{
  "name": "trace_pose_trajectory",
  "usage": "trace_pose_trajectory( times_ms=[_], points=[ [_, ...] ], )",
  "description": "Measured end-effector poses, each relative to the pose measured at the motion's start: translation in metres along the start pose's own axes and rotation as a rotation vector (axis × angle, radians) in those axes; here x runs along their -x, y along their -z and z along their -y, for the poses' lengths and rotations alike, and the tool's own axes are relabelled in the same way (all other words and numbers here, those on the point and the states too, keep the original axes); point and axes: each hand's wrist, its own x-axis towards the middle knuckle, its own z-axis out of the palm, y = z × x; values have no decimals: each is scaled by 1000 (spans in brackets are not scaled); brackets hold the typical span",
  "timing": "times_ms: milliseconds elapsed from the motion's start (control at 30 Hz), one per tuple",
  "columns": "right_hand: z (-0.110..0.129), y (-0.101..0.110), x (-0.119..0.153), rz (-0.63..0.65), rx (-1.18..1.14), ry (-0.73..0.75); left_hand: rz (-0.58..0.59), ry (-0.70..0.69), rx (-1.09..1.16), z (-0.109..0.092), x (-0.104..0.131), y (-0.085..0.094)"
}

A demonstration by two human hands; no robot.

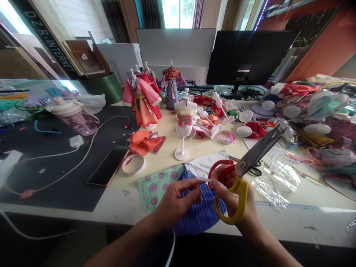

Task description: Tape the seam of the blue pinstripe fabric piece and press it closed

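My right hand [232, 193] is closed on a large pair of scissors [251, 152] with red and yellow handles, blades pointing up and right. Its thumb and a finger also pinch one end of a narrow white strip [203, 179]. The strip's other end touches the index fingertip of my left hand [178, 198]. That index finger is stretched out, with the thumb apart from it; the remaining fingers are partly hidden. Under both hands lies a fabric piece with a blue striped part [194, 218], a green flowered part [152, 187] and a white part [208, 163].
A small white dress form [182, 148] stands beyond the fabric, with dressed doll forms [143, 100] behind. Left are a tape roll [133, 173], orange cloth [144, 142], a phone [108, 165] and a bottle [75, 116]. Plastic bags [275, 183] and piled doll clothes [311, 111] lie right.
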Motion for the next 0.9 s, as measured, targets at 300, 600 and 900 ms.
trace_pose_trajectory(
  times_ms=[300,600,900],
  points=[
    [-2,11,1,98,-53,-36,-86,121,300,2,-9,5],
    [-10,13,1,166,-109,-41,-82,199,416,3,-13,0],
    [-16,44,5,201,149,-85,-279,88,391,-8,-7,10]
  ],
)
